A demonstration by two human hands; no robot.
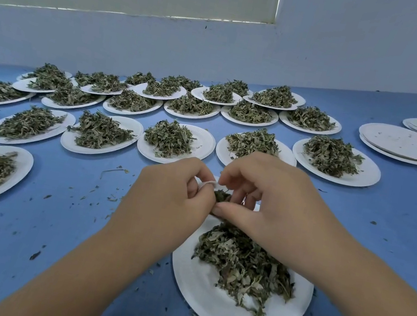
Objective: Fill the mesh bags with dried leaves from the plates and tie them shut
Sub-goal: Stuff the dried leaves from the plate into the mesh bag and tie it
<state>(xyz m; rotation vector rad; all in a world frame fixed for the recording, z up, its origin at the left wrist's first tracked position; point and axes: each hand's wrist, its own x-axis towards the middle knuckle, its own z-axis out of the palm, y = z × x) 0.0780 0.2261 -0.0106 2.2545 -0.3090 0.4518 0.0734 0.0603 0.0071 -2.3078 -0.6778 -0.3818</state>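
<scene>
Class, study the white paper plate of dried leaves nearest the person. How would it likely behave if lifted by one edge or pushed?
The white paper plate would probably feel light and bend if lifted by one edge. Its loose heap of dried green leaves sits off-centre and would likely spill; crumbs dot the blue tabletop. Pushed flat, it may slide easily.

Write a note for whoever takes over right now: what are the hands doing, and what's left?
Left hand: pinches the mesh bag by its white rim above the near plate.
Right hand: pinches dried leaves at the bag's mouth.
Done: empty plates stacked at far right; bag not tied.
Left: finish filling, tie, then the many full plates behind.
</scene>
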